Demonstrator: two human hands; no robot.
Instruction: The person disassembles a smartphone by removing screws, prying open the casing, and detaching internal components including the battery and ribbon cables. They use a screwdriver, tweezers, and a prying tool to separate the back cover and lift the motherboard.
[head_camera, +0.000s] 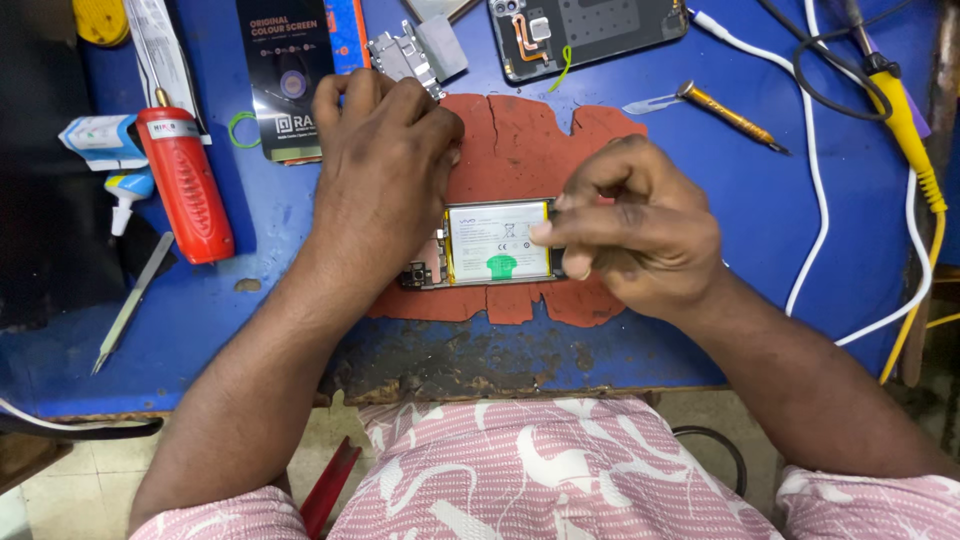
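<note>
The left hand (385, 165) is laid knuckles-up, fingers curled loosely together, over the far left end of an opened phone body (487, 245), whose long axis is set left to right between the two hands on a torn red mat (520, 140). Its white battery (497, 241) is faced upward. The battery's right edge is pinched by the closed thumb and fingertips of the right hand (635, 235).

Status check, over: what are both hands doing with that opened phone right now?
Left hand pressing down on the opened phone over the red mat. Right hand pinching the battery edge. Nothing blocking; screwdriver lies apart.
</note>
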